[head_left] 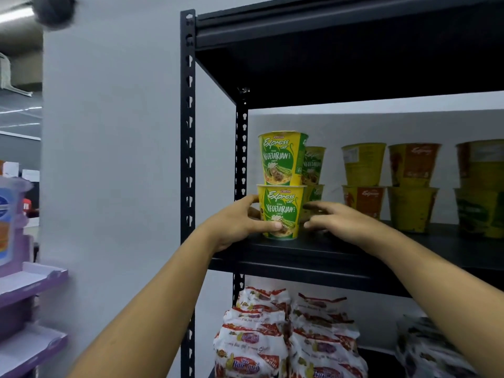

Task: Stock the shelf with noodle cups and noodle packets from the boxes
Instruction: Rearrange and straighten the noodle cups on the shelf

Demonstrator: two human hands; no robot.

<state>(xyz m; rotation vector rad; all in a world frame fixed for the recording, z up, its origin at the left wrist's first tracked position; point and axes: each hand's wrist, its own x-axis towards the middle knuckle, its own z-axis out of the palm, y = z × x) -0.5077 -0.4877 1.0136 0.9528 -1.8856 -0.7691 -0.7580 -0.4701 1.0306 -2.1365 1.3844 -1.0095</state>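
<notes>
Item: stack of two vegetarian noodle cups, lower cup (282, 214) standing on the middle shelf board (313, 255) near its front left corner, upper cup (281, 159) seated squarely on its lid, labels facing out. Left grip (245, 222): fingers curled round the left side of the lower cup, thumb across the front low down. Right grip (335, 219): fingers spread and fairly straight at the cup's right side, tips at or just beside the wall; contact too blurred to confirm. Adjacent stock: a second vegetarian stack (313, 165) just behind and to the right; further yellow and orange cup stacks (409, 165) along the back of the same board, apart from the held stack. Lower shelf: noodle packets (259, 336) in white and red wrappers, piled. Left of the rack: grey wall and a purple display stand (27, 282). Step in hand, judged: seating and aligning the stack. Handling note: keep pressure low on the lower cup only, since the upper one rides loose and would likely topple if tilted; slide, not lift, back towards the rear stack; keep clear of the black upright post (188, 159); let go with both sides evenly once the base sits flat and well behind the front edge.
</notes>
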